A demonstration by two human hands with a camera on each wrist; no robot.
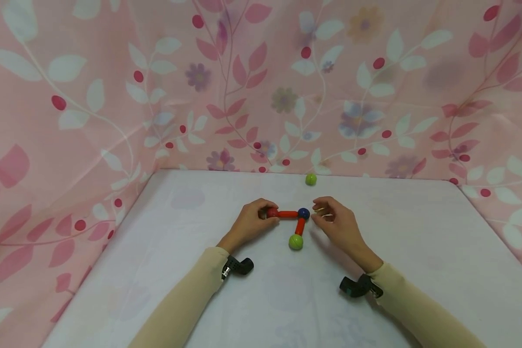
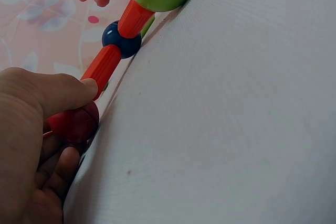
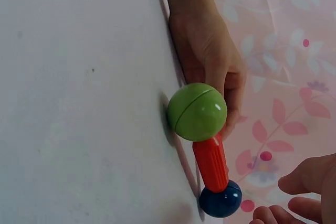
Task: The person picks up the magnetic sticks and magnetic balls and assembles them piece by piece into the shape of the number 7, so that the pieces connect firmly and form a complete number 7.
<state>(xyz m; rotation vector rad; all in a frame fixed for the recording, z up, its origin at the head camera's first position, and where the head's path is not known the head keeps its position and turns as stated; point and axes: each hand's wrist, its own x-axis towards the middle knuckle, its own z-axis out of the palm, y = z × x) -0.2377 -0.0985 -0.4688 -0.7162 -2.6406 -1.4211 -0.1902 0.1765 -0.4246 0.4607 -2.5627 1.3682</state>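
Note:
My left hand (image 1: 250, 220) grips a red ball (image 1: 272, 212) at the left end of a joined ball-and-stick piece lying on the table. In the left wrist view, the thumb reaches onto the adjoining red-orange stick (image 2: 101, 68). That stick runs to a dark blue ball (image 1: 303, 214) at the corner. From there a second red-orange stick (image 3: 211, 163) leads toward me to a green ball (image 1: 296, 242). Just right of the blue ball, apart from it, hovers my right hand (image 1: 337, 224); its fingers are loosely bent, and no held thing shows.
A loose green ball (image 1: 311, 179) lies near the far edge of the white-covered table (image 1: 191, 299). Behind and at the sides hangs a pink floral cloth (image 1: 252, 87). Dark cameras are strapped on both wrists, below the hands.

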